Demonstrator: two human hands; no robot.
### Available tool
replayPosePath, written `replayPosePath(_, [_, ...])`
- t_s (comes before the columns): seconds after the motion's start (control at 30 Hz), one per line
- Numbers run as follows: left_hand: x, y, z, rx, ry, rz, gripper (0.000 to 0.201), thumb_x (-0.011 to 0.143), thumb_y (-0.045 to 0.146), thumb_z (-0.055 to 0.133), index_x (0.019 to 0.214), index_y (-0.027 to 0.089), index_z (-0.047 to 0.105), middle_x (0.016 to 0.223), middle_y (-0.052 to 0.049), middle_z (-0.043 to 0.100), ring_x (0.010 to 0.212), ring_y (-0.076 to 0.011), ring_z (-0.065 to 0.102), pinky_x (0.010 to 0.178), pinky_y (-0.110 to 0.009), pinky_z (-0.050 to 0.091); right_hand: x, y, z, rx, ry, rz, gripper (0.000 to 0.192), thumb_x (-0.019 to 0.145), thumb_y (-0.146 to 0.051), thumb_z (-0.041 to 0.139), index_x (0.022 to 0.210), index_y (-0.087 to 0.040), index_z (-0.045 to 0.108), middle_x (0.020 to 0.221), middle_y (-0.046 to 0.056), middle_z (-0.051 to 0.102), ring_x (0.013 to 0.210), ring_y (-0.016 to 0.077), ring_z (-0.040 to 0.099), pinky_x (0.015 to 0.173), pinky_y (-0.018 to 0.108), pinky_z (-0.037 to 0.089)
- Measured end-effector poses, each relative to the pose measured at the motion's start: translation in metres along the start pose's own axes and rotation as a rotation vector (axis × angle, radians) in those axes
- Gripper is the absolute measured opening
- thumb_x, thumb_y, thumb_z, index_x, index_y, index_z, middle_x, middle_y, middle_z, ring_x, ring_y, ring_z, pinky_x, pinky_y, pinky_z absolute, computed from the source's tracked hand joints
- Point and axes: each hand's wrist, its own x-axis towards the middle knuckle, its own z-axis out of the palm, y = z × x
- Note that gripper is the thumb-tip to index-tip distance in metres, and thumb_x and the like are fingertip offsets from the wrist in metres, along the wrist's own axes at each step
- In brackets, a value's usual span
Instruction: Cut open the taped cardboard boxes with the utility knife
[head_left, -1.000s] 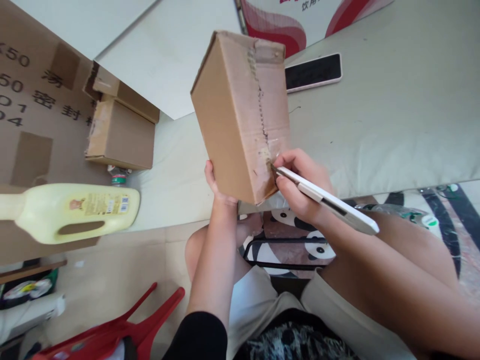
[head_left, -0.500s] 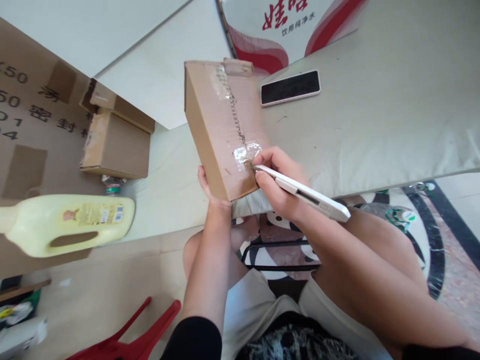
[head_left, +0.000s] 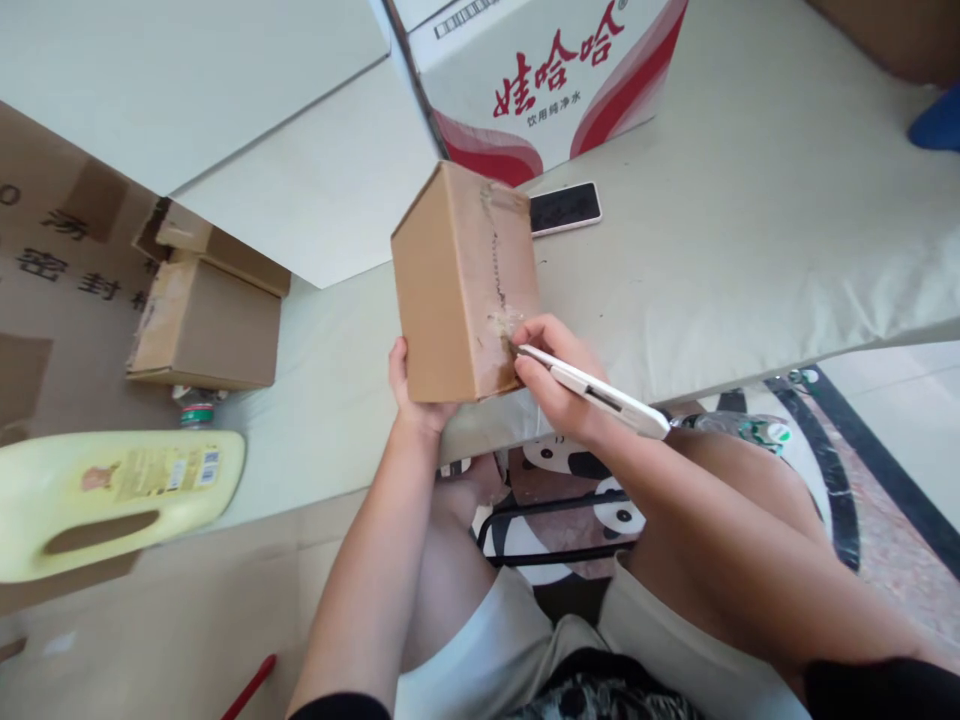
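A small brown cardboard box (head_left: 439, 300) stands tilted on the pale covered surface, with a torn, taped seam down its right face. My left hand (head_left: 416, 390) holds it from below at the lower left, the thumb on the side and the other fingers mostly hidden beneath. My right hand (head_left: 559, 375) is closed around a white utility knife (head_left: 600, 392). The tip of the knife is at the lower end of the taped seam, touching or very near the box; the exact contact is hidden by my fingers.
Behind the box lie a phone (head_left: 568, 208) and a white-and-red water carton (head_left: 555, 90). At left are another brown box (head_left: 217, 325), a yellow jug (head_left: 142, 495) and a large carton (head_left: 67, 220). A plastic bottle (head_left: 739, 428) is beyond my right knee.
The cardboard box has turned so that its plain left side shows more. My right hand and the knife have stayed with the seam's lower end. The camera view has shifted.
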Motion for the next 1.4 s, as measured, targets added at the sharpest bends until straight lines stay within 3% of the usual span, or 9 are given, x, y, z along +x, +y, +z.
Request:
replayPosePath(0.17, [0.001, 0.001, 0.007, -0.01, 0.035, -0.022, 0.047, 0.082, 0.059, 0.064, 0.108, 0.021, 0.072, 0.108, -0.007, 0.078, 0.116, -0.0306, 0.069, 0.096, -0.041, 0.056, 0.005, 0.008, -0.007, 0.047, 0.044, 0.031, 0.013, 0.083, -0.034, 0.056, 0.092, -0.026, 0.055, 0.067, -0.005, 0.055, 0.061, 0.0134, 0.049, 0.061, 0.03, 0.037])
replayPosePath(0.4, [-0.002, 0.005, 0.014, 0.002, 0.076, -0.076, 0.044, 0.077, 0.053, 0.071, 0.101, 0.017, 0.073, 0.096, -0.009, 0.079, 0.109, -0.0316, 0.072, 0.097, -0.042, 0.057, 0.019, 0.025, -0.011, 0.328, 0.119, 0.144, 0.016, 0.075, -0.038, 0.059, 0.08, -0.025, 0.053, 0.058, -0.006, 0.054, 0.047, 0.0099, 0.043, 0.046, 0.026, 0.031])
replayPosePath(0.57, [0.002, 0.012, 0.011, 0.027, 0.129, -0.005, 0.036, 0.076, 0.049, 0.073, 0.094, 0.018, 0.073, 0.088, -0.007, 0.079, 0.098, -0.0291, 0.075, 0.09, -0.04, 0.06, 0.021, 0.03, -0.008, 0.437, 0.119, 0.213, 0.015, 0.069, -0.036, 0.059, 0.078, -0.024, 0.054, 0.057, -0.006, 0.056, 0.047, 0.0102, 0.045, 0.046, 0.025, 0.031])
replayPosePath(0.77, [0.004, 0.009, 0.008, -0.004, 0.145, 0.119, 0.029, 0.08, 0.044, 0.068, 0.095, 0.019, 0.073, 0.09, -0.005, 0.079, 0.089, -0.0234, 0.076, 0.081, -0.033, 0.061, 0.019, 0.026, -0.006, 0.528, 0.083, 0.189, 0.016, 0.066, -0.032, 0.059, 0.079, -0.024, 0.056, 0.061, -0.004, 0.06, 0.056, 0.0125, 0.052, 0.053, 0.027, 0.036])
replayPosePath(0.93, [0.002, 0.004, 0.009, -0.044, 0.147, 0.135, 0.03, 0.08, 0.045, 0.068, 0.096, 0.02, 0.073, 0.092, -0.004, 0.079, 0.086, -0.0215, 0.075, 0.077, -0.031, 0.06, 0.017, 0.027, -0.006, 0.591, 0.102, 0.153, 0.016, 0.065, -0.031, 0.061, 0.079, -0.024, 0.057, 0.063, -0.004, 0.061, 0.059, 0.0127, 0.052, 0.057, 0.028, 0.037])
replayPosePath(1.17, [0.002, 0.004, 0.0, 0.034, 0.153, 0.243, 0.037, 0.081, 0.054, 0.067, 0.1, 0.022, 0.072, 0.098, -0.005, 0.079, 0.106, -0.0272, 0.073, 0.09, -0.037, 0.057, 0.01, 0.029, -0.004, 0.59, 0.03, 0.026, 0.012, 0.073, -0.029, 0.062, 0.084, -0.024, 0.059, 0.07, -0.002, 0.063, 0.068, 0.0159, 0.056, 0.067, 0.032, 0.042])
replayPosePath(1.4, [0.003, 0.003, 0.005, 0.057, 0.156, 0.257, 0.041, 0.083, 0.058, 0.062, 0.104, 0.025, 0.071, 0.107, -0.003, 0.078, 0.113, -0.0257, 0.07, 0.091, -0.034, 0.056, 0.008, 0.033, -0.011, 0.61, -0.054, -0.039, 0.011, 0.079, -0.035, 0.061, 0.083, -0.024, 0.06, 0.08, 0.001, 0.062, 0.073, 0.0179, 0.053, 0.067, 0.034, 0.04])
